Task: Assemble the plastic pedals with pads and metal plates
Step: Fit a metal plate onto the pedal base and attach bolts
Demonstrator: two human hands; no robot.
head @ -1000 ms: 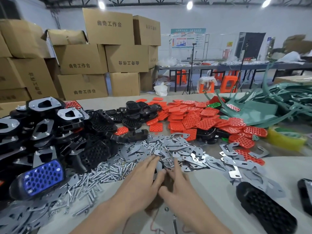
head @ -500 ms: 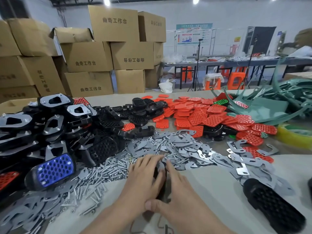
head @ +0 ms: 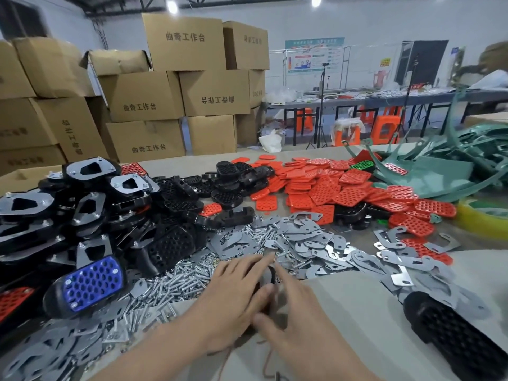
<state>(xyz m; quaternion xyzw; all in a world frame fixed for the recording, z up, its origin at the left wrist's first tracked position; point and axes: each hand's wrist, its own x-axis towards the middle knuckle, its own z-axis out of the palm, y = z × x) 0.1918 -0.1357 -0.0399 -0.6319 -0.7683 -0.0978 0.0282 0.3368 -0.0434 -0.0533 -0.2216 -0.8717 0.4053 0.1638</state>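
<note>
Black pedal (head: pixel 268 277) sits between both hands, long axis pointing away; left hand (head: pixel 233 295) lies flat over it, fingers straight; right hand (head: pixel 299 312) flanks it, grip impossible to tell.

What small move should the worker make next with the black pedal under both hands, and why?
Probably reach the right hand forward to take one metal plate from the grey pile. The left hand rests on the black pedal, and the right forefinger points at plates and bolts lying just beyond it.
</note>
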